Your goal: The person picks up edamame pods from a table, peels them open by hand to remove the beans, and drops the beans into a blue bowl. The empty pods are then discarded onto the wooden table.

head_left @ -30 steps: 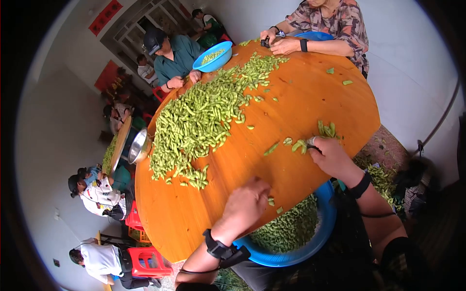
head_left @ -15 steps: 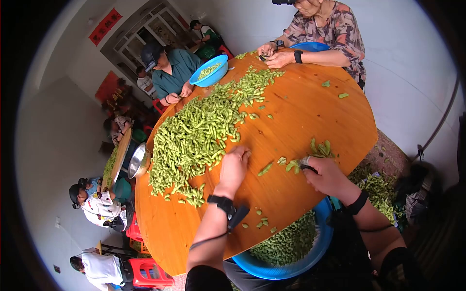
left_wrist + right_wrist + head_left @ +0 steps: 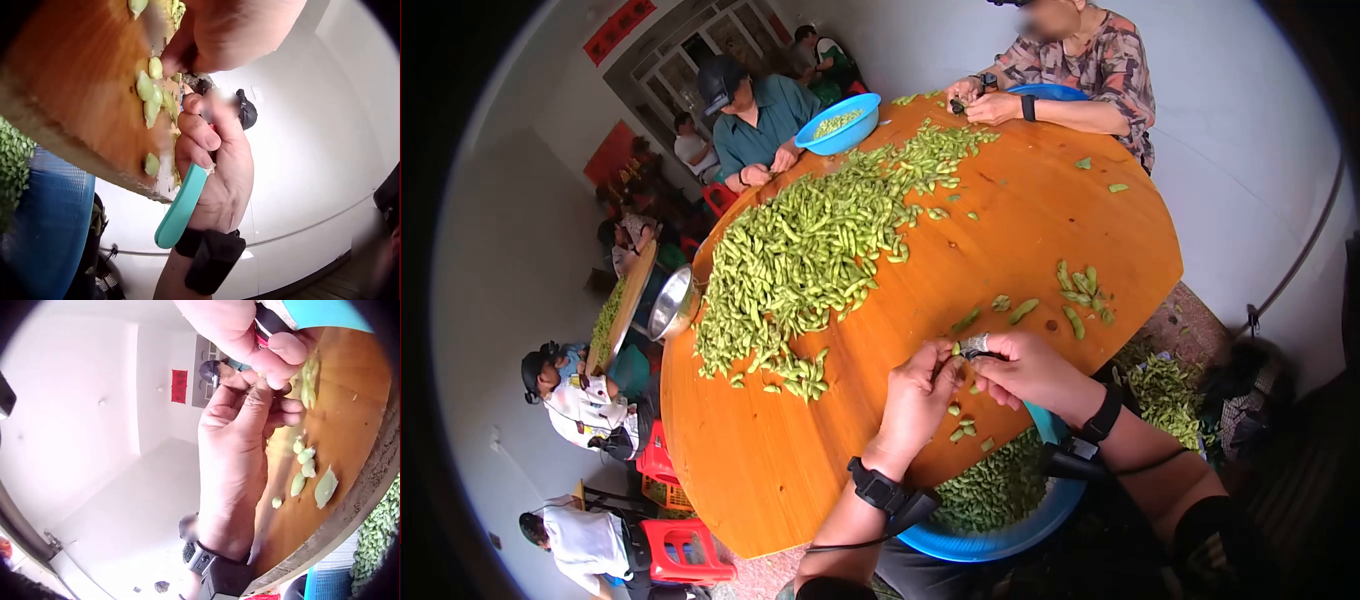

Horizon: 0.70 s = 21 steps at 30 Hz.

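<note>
Over the near edge of the orange wooden table (image 3: 740, 440), both hands meet. The left hand (image 3: 915, 400) pinches a small green pod (image 3: 957, 349), mostly hidden by fingers. The right hand (image 3: 1040, 375) is curled round a tool with a teal handle (image 3: 181, 209), its upper end covered by the fingers. Its fingertips touch or nearly touch the left thumb and fingers in the right wrist view. Loose beans (image 3: 307, 467) and an empty-looking pod shell (image 3: 326, 487) lie beside the hands. A blue basin (image 3: 1000, 548) of shelled beans (image 3: 990, 485) stands below the table edge.
A large heap of pods (image 3: 800, 250) covers the table's left and far side. A few pods (image 3: 1082, 285) lie right of the hands. Two people sit at the far edge, near blue basins (image 3: 840, 128). A metal bowl (image 3: 670, 302) is beyond the left edge.
The left hand has come back from the pod heap toward the right hand, with a pod between its fingers. The right hand has moved left and nearer, away from the pods beside it.
</note>
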### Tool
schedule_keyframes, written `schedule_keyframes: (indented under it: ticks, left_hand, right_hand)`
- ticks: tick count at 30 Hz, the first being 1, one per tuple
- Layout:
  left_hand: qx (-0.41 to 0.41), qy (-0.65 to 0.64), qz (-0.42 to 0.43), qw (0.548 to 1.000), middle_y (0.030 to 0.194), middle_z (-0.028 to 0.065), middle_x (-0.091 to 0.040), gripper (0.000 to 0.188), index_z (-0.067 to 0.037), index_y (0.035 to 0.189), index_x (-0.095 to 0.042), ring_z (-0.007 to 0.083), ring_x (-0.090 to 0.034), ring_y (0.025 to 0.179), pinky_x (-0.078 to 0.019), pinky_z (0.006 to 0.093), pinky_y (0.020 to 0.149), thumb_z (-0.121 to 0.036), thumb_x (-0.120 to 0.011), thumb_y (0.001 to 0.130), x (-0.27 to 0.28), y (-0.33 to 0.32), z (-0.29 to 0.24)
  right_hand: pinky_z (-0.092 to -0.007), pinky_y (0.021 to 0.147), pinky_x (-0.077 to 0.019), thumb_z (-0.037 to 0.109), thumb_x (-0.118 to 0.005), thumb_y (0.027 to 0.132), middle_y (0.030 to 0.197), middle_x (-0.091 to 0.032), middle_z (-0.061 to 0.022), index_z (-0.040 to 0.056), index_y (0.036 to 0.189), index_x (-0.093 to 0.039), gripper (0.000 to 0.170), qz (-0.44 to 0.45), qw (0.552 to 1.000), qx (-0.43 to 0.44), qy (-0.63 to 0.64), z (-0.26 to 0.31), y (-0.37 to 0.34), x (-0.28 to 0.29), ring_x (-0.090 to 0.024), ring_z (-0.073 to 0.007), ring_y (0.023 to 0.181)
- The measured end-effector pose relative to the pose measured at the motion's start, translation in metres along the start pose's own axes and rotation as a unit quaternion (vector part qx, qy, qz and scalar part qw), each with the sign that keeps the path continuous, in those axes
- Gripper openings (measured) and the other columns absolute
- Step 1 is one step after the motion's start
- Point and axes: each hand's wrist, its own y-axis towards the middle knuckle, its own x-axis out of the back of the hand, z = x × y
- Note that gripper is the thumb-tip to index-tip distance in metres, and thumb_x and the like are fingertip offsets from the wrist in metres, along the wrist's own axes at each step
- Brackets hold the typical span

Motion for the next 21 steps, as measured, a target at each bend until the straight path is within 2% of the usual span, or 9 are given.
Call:
schedule_keyframes:
  ticks: [1, 3, 4, 6, 10, 13, 15, 19, 21]
  left_hand:
    - [0.003, -0.005, 0.0, 1.0, 0.082, 0.0039, -0.065, 0.012, 0.002, 0.104, -0.058, 0.0081, -0.062, 0.071, -0.0517, 0.0229, 0.062, -0.004, -0.058, 0.092, 0.001, 0.001, 0.001]
    - [-0.061, 0.091, -0.002, 0.994, 0.077, 0.0071, -0.065, 0.009, 0.0, 0.099, -0.057, 0.01, -0.063, 0.067, -0.051, 0.0254, 0.059, -0.003, -0.059, 0.091, 0.002, -0.001, 0.005]
    - [-0.058, 0.085, -0.006, 0.995, 0.077, 0.0071, -0.065, 0.009, 0.0, 0.099, -0.057, 0.01, -0.063, 0.067, -0.051, 0.0254, 0.059, -0.003, -0.059, 0.091, 0.002, -0.001, 0.008]
    - [-0.113, 0.15, -0.015, 0.982, 0.074, 0.011, -0.064, 0.007, -0.001, 0.095, -0.056, 0.014, -0.064, 0.065, -0.0512, 0.0276, 0.058, -0.002, -0.06, 0.089, 0.002, -0.003, 0.011]
    - [-0.107, 0.151, -0.026, 0.982, 0.072, 0.0127, -0.063, 0.007, -0.001, 0.093, -0.055, 0.0174, -0.065, 0.066, -0.0515, 0.0284, 0.058, -0.001, -0.06, 0.088, 0.003, -0.005, 0.007]
    - [-0.086, 0.13, -0.018, 0.988, 0.072, 0.0109, -0.064, 0.007, 0.0, 0.093, -0.055, 0.0146, -0.066, 0.069, -0.052, 0.0273, 0.06, -0.001, -0.06, 0.089, 0.003, -0.004, 0.009]
    - [-0.063, 0.064, -0.008, 0.996, 0.073, 0.0075, -0.065, 0.005, 0.0, 0.092, -0.055, 0.0112, -0.066, 0.071, -0.0522, 0.026, 0.061, 0.0, -0.059, 0.089, 0.003, -0.003, 0.012]
    - [-0.023, -0.005, 0.012, 1.0, 0.078, 0.0055, -0.066, 0.003, 0.001, 0.092, -0.055, 0.01, -0.065, 0.074, -0.0535, 0.0244, 0.064, 0.0, -0.057, 0.091, 0.001, -0.003, 0.008]
    - [-0.013, -0.076, 0.024, 0.997, 0.085, 0.0069, -0.067, 0.003, 0.001, 0.096, -0.055, 0.0128, -0.067, 0.076, -0.0556, 0.0248, 0.068, -0.001, -0.055, 0.093, 0.0, -0.001, 0.013]
  right_hand:
    - [-0.0202, 0.041, -0.0418, 0.011, -0.049, 0.094, 0.072, -0.057, -0.0003, -0.0004, 0.098, -0.057, 0.014, -0.007, 1.0, -0.004, 0.002, 0.001, 0.0, -0.001, -0.052, -0.0051, 0.051]
    - [-0.0203, 0.042, -0.0421, 0.011, -0.049, 0.095, 0.072, -0.057, -0.0004, 0.0003, 0.097, -0.058, 0.014, -0.009, 1.0, -0.021, 0.012, 0.001, -0.004, -0.004, -0.053, -0.005, 0.051]
    - [-0.0203, 0.042, -0.0424, 0.011, -0.049, 0.095, 0.072, -0.057, -0.0005, 0.001, 0.096, -0.058, 0.013, -0.011, 0.999, -0.025, 0.02, 0.001, -0.003, -0.004, -0.053, -0.005, 0.052]
    - [-0.0206, 0.044, -0.0438, 0.011, -0.05, 0.095, 0.072, -0.057, -0.0006, 0.0017, 0.096, -0.058, 0.013, -0.001, 0.999, -0.033, 0.01, -0.001, -0.001, -0.006, -0.053, -0.005, 0.054]
    - [-0.0201, 0.044, -0.04, 0.01, -0.051, 0.094, 0.072, -0.057, -0.0008, 0.0019, 0.097, -0.059, 0.011, -0.014, 0.999, -0.032, -0.008, 0.001, 0.0, -0.009, -0.051, -0.0046, 0.053]
    - [-0.0198, 0.043, -0.0357, 0.009, -0.052, 0.093, 0.072, -0.056, -0.0006, 0.0023, 0.098, -0.059, 0.011, -0.022, 0.999, -0.037, 0.01, 0.002, -0.002, -0.012, -0.048, -0.0043, 0.051]
    - [-0.0196, 0.043, -0.0336, 0.009, -0.052, 0.093, 0.071, -0.056, -0.0003, 0.0027, 0.099, -0.059, 0.011, -0.027, 0.998, -0.038, 0.031, 0.001, -0.003, -0.012, -0.046, -0.0041, 0.051]
    - [-0.0192, 0.043, -0.0317, 0.009, -0.052, 0.093, 0.07, -0.054, 0.0004, 0.0035, 0.103, -0.057, 0.012, -0.027, 0.995, -0.04, 0.086, -0.005, -0.001, -0.01, -0.044, -0.0038, 0.05]
    - [-0.019, 0.043, -0.0311, 0.009, -0.052, 0.093, 0.07, -0.054, 0.0006, 0.0036, 0.104, -0.057, 0.013, -0.019, 0.995, -0.037, 0.09, -0.005, -0.002, -0.008, -0.044, -0.0037, 0.05]
